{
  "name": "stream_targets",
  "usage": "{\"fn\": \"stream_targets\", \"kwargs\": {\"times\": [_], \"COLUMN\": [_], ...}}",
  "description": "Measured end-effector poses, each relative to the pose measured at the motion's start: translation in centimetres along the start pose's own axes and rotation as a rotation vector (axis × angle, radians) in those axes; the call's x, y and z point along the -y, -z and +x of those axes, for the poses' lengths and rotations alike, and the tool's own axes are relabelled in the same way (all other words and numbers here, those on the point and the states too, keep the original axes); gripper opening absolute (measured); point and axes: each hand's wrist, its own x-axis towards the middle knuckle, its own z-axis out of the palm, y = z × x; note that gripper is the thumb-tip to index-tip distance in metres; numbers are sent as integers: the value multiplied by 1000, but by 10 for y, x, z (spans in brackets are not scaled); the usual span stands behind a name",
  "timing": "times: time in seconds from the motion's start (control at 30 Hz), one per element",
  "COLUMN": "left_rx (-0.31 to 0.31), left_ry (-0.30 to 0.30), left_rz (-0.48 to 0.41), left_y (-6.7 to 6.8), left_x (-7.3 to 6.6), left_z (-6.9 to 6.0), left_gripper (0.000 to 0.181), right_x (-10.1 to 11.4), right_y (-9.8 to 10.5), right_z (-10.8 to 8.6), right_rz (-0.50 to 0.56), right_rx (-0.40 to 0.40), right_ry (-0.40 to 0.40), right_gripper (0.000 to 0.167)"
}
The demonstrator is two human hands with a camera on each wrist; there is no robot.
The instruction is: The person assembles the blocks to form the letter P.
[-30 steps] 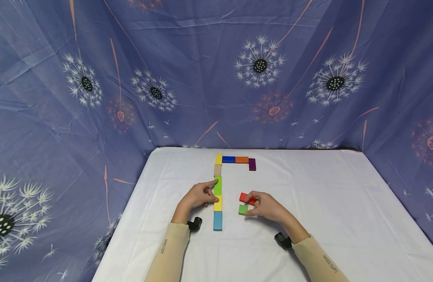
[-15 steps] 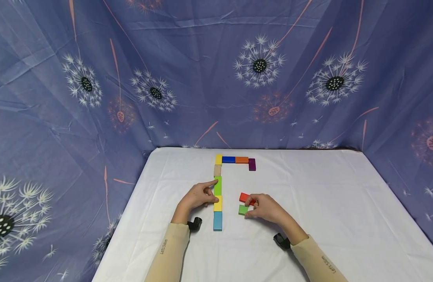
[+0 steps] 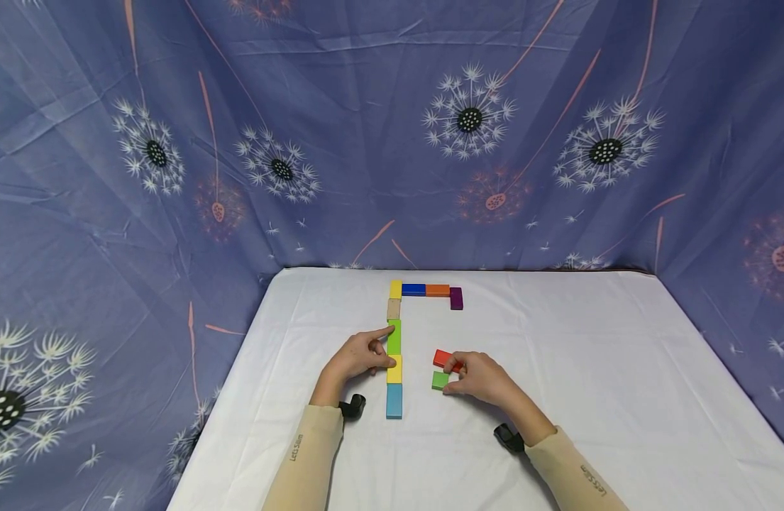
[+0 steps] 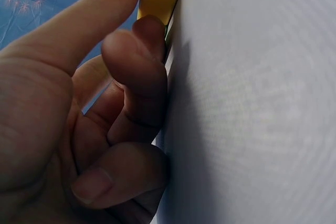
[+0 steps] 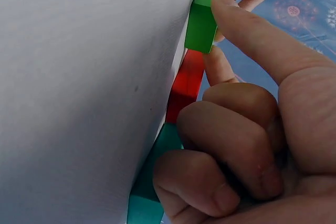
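Observation:
My left hand (image 3: 360,353) rests beside a column of flat blocks in the head view. Its index fingertip touches the light green block (image 3: 394,339), while the thumb touches the yellow block (image 3: 396,373); the other fingers are curled under. A light blue block (image 3: 394,402) ends the column nearest me. To the right, my right hand (image 3: 484,377) pinches a green block (image 5: 201,19) between thumb and index finger. Just beyond it lies a red block (image 3: 440,357), partly covered by the hand. A teal block (image 5: 152,182) shows under the curled fingers in the right wrist view, hidden from above.
Further back, a plain wood block (image 3: 394,309) and another yellow block (image 3: 396,289) continue the column. From there a blue block (image 3: 413,289), an orange block (image 3: 438,290) and a purple block (image 3: 456,299) run right. White cloth (image 3: 589,369) covers the table; a patterned curtain (image 3: 379,106) hangs behind.
My right hand has shifted slightly left and down, and its fingers cover more of the red block. The teal corner glimpsed earlier is now hidden in the head view. My left hand stays put.

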Motion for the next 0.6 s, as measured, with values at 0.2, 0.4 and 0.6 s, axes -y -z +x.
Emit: {"fn": "stream_targets", "kwargs": {"times": [0.2, 0.4, 0.6], "left_rx": [0, 2, 6], "left_ry": [-4, -17, -19], "left_rz": [-4, -6, -14], "left_y": [0, 0, 0], "left_x": [-1, -2, -4], "left_z": [0, -1, -3], "left_gripper": [84, 83, 83], "right_x": [0, 2, 6], "right_y": [1, 2, 3], "right_z": [-1, 0, 1], "right_rz": [45, 152, 216], "right_rx": [15, 20, -34], "right_ry": [29, 7, -26], "right_gripper": [25, 23, 22]}}
